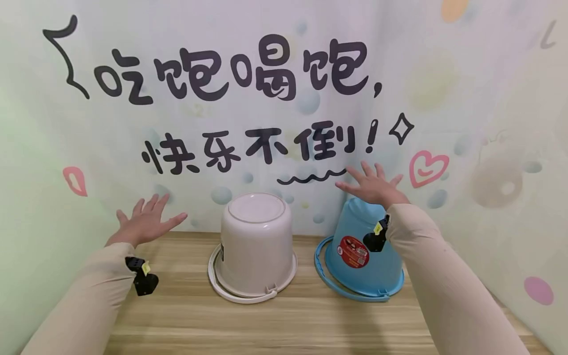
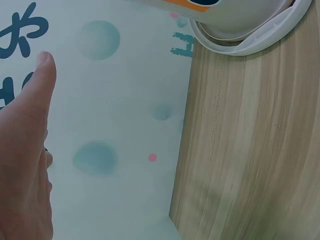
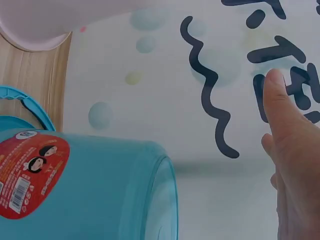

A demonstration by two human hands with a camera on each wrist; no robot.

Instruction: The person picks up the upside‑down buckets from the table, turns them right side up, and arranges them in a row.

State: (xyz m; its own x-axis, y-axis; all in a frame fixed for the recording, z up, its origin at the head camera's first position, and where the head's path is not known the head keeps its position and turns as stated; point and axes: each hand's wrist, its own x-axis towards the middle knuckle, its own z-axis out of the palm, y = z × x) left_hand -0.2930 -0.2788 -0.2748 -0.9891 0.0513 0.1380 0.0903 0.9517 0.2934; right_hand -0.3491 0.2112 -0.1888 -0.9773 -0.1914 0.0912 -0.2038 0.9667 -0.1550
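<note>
Upside down on the wooden table stands a white bucket [image 1: 256, 246], its handle lying round the rim at the table. To its right a blue bucket [image 1: 355, 231], also upturned, carries a red label [image 1: 353, 252]. My right hand [image 1: 372, 185] is raised above the blue bucket's base with fingers spread, holding nothing; in the right wrist view that hand [image 3: 295, 150] is apart from the bucket. My left hand [image 1: 144, 219] hovers left of the white bucket, fingers spread and nothing in them. Its thumb [image 2: 40, 90] points up in the left wrist view.
A printed cloth [image 1: 266, 113] with dark lettering hangs close behind the table [image 1: 248, 330]. At the left a pale green wall [image 1: 22, 197] comes near the left arm. Black wrist cameras [image 1: 145, 278] are strapped to both sleeves.
</note>
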